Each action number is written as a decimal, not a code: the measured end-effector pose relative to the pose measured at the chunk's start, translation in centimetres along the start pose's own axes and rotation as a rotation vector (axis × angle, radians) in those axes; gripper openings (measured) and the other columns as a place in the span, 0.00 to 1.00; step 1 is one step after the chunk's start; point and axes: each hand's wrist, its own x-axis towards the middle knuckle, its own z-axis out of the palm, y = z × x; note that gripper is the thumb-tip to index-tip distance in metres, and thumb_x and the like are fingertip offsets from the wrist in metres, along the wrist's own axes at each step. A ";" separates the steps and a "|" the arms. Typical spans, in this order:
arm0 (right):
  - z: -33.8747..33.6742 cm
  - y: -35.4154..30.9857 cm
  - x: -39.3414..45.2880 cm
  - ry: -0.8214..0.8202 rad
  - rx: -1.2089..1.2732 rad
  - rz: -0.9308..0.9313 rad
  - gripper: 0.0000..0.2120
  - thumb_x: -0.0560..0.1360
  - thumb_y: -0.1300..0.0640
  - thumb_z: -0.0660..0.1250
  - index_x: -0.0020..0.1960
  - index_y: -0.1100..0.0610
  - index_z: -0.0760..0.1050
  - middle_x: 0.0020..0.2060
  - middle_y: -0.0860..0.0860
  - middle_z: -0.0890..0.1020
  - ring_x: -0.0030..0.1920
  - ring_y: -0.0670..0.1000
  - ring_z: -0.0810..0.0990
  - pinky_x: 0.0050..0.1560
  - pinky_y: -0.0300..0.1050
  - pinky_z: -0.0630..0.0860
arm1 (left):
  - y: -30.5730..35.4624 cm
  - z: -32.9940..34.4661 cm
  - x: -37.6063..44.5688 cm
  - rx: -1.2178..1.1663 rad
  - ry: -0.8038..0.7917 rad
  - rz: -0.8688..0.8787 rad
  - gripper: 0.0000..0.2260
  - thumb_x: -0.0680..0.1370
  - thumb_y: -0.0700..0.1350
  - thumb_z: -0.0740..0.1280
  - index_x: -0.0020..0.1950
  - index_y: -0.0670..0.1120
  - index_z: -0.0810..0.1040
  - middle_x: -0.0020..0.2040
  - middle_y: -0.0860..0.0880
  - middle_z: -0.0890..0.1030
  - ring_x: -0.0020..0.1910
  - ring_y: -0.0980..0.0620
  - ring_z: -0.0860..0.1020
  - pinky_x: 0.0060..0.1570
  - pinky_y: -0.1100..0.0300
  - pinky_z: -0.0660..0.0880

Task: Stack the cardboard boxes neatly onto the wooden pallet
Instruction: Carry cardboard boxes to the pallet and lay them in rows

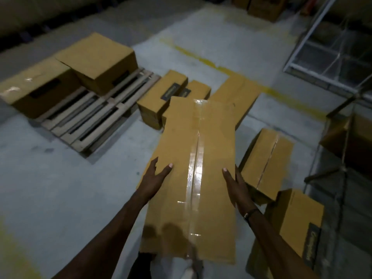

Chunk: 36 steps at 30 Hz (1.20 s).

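Observation:
A long taped cardboard box (193,168) is held up in front of me, lengthwise away from me. My left hand (156,176) grips its left edge, thumb on top and fingers down the side. On its right edge my right hand (235,184) grips the same way. The wooden pallet (94,117) lies on the floor at the left, carrying two cardboard boxes (100,61) (38,87) along its far side. Its near slats are bare.
Loose boxes lie on the concrete floor beyond the held box (161,97) (235,95) and to its right (265,162) (296,222). A metal rack (326,47) stands at the right, more boxes (263,7) at the back. A yellow floor line (201,59) crosses behind.

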 end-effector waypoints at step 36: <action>65.8 -27.9 -25.9 -0.812 -0.236 -0.328 0.30 0.76 0.34 0.71 0.75 0.43 0.74 0.66 0.45 0.83 0.64 0.48 0.82 0.64 0.53 0.80 | -1.6 -62.4 -33.2 -0.520 0.846 0.109 0.24 0.80 0.59 0.71 0.74 0.60 0.69 0.66 0.56 0.79 0.60 0.58 0.81 0.49 0.61 0.79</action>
